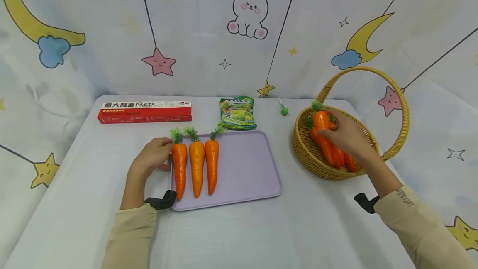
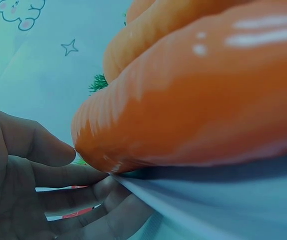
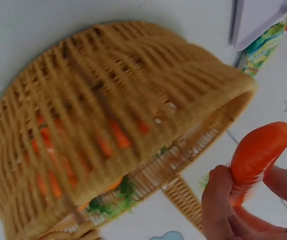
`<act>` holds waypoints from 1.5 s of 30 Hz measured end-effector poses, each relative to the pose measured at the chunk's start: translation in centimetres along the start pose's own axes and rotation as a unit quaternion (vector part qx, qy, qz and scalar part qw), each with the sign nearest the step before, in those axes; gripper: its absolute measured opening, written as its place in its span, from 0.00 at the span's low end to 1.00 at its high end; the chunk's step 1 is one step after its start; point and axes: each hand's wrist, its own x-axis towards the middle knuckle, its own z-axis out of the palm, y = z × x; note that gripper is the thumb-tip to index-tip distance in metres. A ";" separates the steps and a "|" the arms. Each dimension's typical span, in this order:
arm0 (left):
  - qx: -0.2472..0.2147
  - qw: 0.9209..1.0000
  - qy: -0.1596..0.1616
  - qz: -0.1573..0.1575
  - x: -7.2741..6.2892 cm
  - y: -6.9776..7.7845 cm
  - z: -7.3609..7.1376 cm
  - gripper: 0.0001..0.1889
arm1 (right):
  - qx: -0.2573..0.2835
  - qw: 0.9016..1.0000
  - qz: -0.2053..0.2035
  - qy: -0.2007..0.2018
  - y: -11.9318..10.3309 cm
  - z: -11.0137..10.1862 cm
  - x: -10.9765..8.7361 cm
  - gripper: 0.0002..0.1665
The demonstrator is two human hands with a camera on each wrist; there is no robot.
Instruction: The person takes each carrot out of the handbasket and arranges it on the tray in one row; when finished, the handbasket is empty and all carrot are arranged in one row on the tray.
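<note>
- well, pinching a held carrot (image 1: 322, 120) in the right grip (image 1: 345, 134), clamped between thumb and fingers.
- raising the held carrot over the basket (image 1: 308, 159) in the head view, with leaves toward the back; cannot tell whether touching the basket carrots (image 1: 328, 150) below.
- resting the left grip (image 1: 151, 157) at the left rim of the tray (image 1: 246, 165), just beside the outermost of the three tray carrots (image 1: 196, 169).
- showing thumb and fingers apart on the left grip in the left wrist view, with the thumb close to a carrot's thick end and fingertips at the tray's rim; cannot tell whether pressing.
- lying side by side on the left half of the tray, the tray carrots: tips toward the front, leaves reaching past the back rim.
- sitting at the back left of the surface (image 1: 231, 235), a red and white pasta box (image 1: 145, 113).
- lying just behind the tray, a green packet (image 1: 237, 113).
- lying between packet and basket, a small green thing (image 1: 284, 111) on a pale stick.
- hanging behind, a cloth (image 1: 209, 24) printed with moons, stars and a rabbit.
</note>
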 end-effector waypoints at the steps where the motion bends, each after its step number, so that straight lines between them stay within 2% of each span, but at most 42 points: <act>1: 0.000 1.000 0.000 -0.001 0.0 0.0 0.0 0.28 | 0.004 1.000 -0.004 0.005 -0.4 0.2 0.0 0.46; 10: -0.004 1.000 -0.001 -0.018 -0.2 -0.2 -0.1 0.27 | 0.030 0.999 -0.030 0.023 -3.9 1.9 0.1 0.44; 17: -0.004 1.000 0.002 -0.022 -0.2 0.0 -0.1 0.28 | 0.038 0.998 -0.047 0.014 -6.0 3.6 0.6 0.44; 25: -0.006 1.000 0.005 -0.023 0.1 0.2 0.1 0.28 | 0.051 0.997 -0.056 -0.006 -8.2 6.9 1.1 0.43; 33: -0.007 1.000 0.005 -0.023 0.2 0.2 0.0 0.28 | 0.039 0.997 -0.063 -0.019 -10.3 10.5 1.4 0.40; 39: -0.007 1.000 0.006 -0.019 0.3 0.2 0.0 0.27 | 0.030 0.995 -0.091 -0.023 -11.5 13.9 1.3 0.38; 45: -0.006 1.000 0.008 -0.021 0.3 0.1 -0.1 0.28 | 0.032 0.992 -0.110 -0.041 -13.0 16.1 1.1 0.32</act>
